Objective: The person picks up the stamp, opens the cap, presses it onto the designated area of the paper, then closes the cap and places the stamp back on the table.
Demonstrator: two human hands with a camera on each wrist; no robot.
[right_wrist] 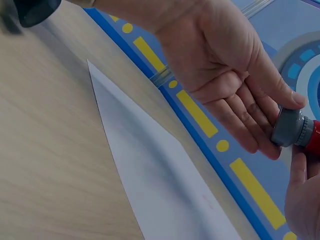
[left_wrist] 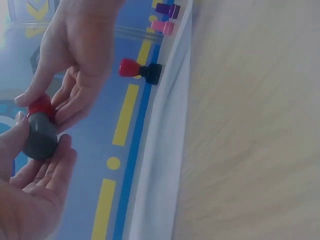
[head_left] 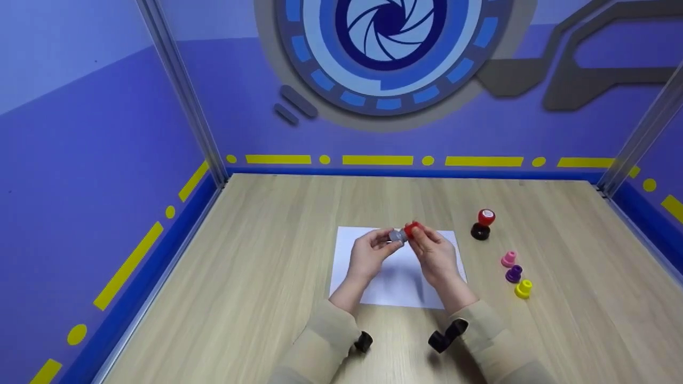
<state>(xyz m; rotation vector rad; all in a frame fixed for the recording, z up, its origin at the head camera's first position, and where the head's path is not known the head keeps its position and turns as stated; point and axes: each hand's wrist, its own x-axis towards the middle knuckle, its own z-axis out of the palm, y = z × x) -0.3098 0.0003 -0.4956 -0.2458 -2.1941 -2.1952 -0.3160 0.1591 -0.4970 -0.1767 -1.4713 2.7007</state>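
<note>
Over the sheet of white paper (head_left: 397, 290), both hands hold a small red-and-grey stamp (head_left: 397, 236) between them. My left hand (head_left: 367, 258) grips its wide grey end, thumb on one side and fingers on the other. The right hand (head_left: 436, 258) pinches the red end (head_left: 412, 229). In the left wrist view the stamp (left_wrist: 41, 138) shows its round grey part nearest. A ribbed grey collar between grey and red shows on the stamp (right_wrist: 302, 131) in the right wrist view. Faint pink marks (right_wrist: 207, 201) are on the paper.
Right of the paper stands a stamp with a red knob and black base (head_left: 483, 224). Nearer lie a pink stamp (head_left: 509, 259), a purple stamp (head_left: 514, 274) and a yellow stamp (head_left: 524, 289) in a row. Blue-purple panels (head_left: 373, 141) border the wooden table (head_left: 256, 256).
</note>
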